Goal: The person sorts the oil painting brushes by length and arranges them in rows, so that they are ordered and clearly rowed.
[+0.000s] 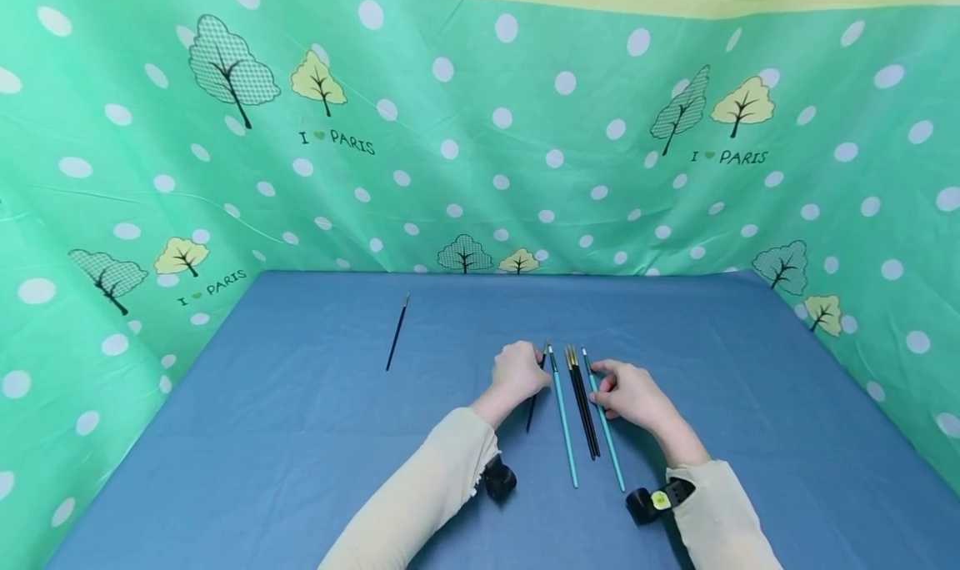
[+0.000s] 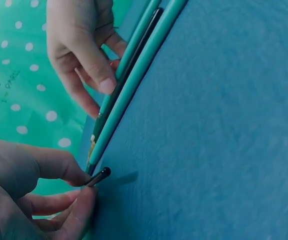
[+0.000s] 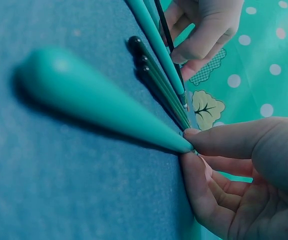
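My left hand (image 1: 520,370) pinches a slim dark paintbrush (image 1: 533,409) between thumb and fingertips; its handle end (image 2: 103,173) sticks out toward the left wrist camera. Just right of it lies a teal paintbrush (image 1: 563,424). Beside that, a tight bunch of black paintbrushes (image 1: 582,409) lies side by side, their ends (image 3: 143,60) close together. On the right of the bunch is a second teal paintbrush (image 1: 610,445). My right hand (image 1: 632,395) pinches this one between thumb and forefinger near its bristle end, its thick handle (image 3: 84,97) large in the right wrist view.
Another dark paintbrush (image 1: 396,337) lies apart, farther back to the left on the blue table covering (image 1: 285,437). A green dotted curtain (image 1: 480,153) stands behind the table and along both sides. Each wrist wears a small black camera (image 1: 499,479).
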`<action>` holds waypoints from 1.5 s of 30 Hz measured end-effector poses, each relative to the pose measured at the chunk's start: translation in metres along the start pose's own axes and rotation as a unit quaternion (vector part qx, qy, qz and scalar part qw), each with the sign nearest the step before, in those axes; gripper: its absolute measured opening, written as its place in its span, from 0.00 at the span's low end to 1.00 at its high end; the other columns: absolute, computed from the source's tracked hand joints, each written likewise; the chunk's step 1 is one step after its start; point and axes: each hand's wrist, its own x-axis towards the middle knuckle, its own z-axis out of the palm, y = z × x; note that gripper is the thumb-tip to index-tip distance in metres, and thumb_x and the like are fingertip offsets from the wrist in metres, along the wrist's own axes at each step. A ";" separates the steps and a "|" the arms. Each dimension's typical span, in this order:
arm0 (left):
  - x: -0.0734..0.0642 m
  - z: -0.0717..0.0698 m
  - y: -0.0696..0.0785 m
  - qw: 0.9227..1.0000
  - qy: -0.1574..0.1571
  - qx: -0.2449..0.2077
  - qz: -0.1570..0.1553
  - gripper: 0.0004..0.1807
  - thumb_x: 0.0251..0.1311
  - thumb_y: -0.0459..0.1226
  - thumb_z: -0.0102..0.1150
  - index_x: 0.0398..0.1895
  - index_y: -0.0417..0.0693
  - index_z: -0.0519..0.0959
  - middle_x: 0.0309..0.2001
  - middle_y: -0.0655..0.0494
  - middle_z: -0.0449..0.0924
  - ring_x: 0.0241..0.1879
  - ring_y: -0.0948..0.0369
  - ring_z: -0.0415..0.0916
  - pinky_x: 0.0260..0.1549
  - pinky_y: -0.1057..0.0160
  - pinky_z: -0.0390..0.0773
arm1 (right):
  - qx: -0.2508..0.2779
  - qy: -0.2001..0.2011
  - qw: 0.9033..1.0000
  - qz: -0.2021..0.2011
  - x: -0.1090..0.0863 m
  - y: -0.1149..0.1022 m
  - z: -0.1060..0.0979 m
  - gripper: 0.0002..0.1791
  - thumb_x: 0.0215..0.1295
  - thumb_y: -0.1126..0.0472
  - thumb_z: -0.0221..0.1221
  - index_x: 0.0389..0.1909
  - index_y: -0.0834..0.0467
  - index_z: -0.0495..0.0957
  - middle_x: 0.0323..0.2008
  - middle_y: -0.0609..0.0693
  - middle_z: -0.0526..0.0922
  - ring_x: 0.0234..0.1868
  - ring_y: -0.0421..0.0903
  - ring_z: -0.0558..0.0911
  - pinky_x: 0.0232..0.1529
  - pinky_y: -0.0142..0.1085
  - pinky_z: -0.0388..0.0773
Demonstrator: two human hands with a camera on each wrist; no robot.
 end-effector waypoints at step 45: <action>0.017 -0.050 -0.069 0.978 -0.015 -0.200 -0.063 0.16 0.55 0.30 0.54 0.48 0.43 0.77 0.30 0.52 0.78 0.21 0.61 0.76 0.21 0.64 0.78 | 0.007 -0.008 1.000 0.003 0.001 0.002 0.000 0.27 0.57 0.66 0.59 0.59 0.65 0.66 0.26 0.52 0.73 0.20 0.41 0.77 0.23 0.34 0.77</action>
